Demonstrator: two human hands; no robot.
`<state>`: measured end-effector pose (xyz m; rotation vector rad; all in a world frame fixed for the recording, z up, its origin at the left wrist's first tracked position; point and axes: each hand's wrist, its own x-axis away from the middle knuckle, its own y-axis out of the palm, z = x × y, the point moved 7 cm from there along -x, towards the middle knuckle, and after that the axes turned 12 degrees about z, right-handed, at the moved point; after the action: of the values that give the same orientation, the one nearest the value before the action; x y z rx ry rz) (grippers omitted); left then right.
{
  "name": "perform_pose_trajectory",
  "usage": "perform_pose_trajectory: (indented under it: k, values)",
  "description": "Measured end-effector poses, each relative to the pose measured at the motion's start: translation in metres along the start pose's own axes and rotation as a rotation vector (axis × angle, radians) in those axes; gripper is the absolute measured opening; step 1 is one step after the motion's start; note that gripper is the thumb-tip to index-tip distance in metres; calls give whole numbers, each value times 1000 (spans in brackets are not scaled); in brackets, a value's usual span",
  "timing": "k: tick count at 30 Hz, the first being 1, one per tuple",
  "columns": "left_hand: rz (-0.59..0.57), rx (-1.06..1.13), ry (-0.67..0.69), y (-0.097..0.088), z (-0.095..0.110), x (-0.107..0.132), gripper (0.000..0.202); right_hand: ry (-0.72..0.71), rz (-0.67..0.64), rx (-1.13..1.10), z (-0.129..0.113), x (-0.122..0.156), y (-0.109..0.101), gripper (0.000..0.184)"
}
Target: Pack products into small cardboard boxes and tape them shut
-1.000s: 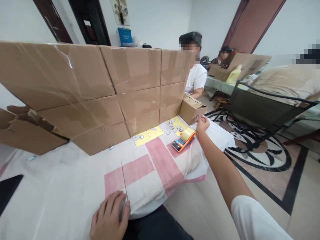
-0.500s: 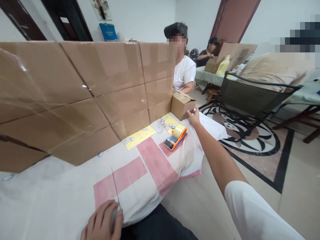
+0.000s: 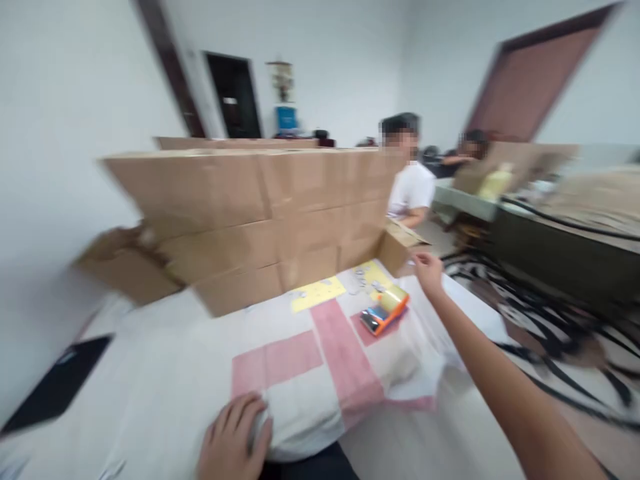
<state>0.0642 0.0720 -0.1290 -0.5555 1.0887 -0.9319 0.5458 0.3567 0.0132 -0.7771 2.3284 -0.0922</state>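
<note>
The whole picture is smeared by motion. My left hand (image 3: pixel 231 439) lies at the near edge of the white and pink cloth (image 3: pixel 280 360), its fingers curled over a small grey thing I cannot make out. My right arm stretches far forward. My right hand (image 3: pixel 427 269) is beside a small open cardboard box (image 3: pixel 400 243) at the table's far right corner, its fingers too blurred to read. An orange tape dispenser (image 3: pixel 385 311) with a yellowish roll lies on the cloth just left of that hand. Yellow sheets (image 3: pixel 318 293) lie near the cardboard wall.
A wall of taped cardboard boxes (image 3: pixel 250 207) stands along the far side of the table. A dark flat object (image 3: pixel 55 390) lies at the left. A person in a white shirt (image 3: pixel 413 190) sits behind the boxes, another person farther back. A dark chair (image 3: pixel 550 253) stands right.
The camera has swung, blurring the view. My right hand stays stretched out by the small box. My left hand stays at the cloth's near edge.
</note>
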Motion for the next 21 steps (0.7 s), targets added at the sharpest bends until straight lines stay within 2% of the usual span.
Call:
perform_pose_trajectory:
  k: [3,6,9,12,14,15,18,21]
  values:
    - [-50,250,-103,-20,4,-11,16,-167,-119,-96,-79,43,25,25]
    - [29,513,-209,-49,-17,-22,14,-353,-380,-175,-171,128,66,42]
    - [157,543,-256,-81,-57,-37,12,-529,-640,-335,-257,236,110,44]
    - [306,402,-332,-110,-114,-75,14,-626,-869,-425,-323,339,168,41]
    - [402,277,-437,-128,-156,-112,20,-563,-1039,-444,-355,398,213,16]
    - [443,229,-468,-137,-173,-133,26,-461,-1089,-415,-366,420,238,18]
    - [495,77,-522,-157,-216,-202,46,-166,-1144,-308,-393,465,302,52]
    - [428,-40,-520,-163,-247,-270,60,18,-995,-229,-407,471,351,68]
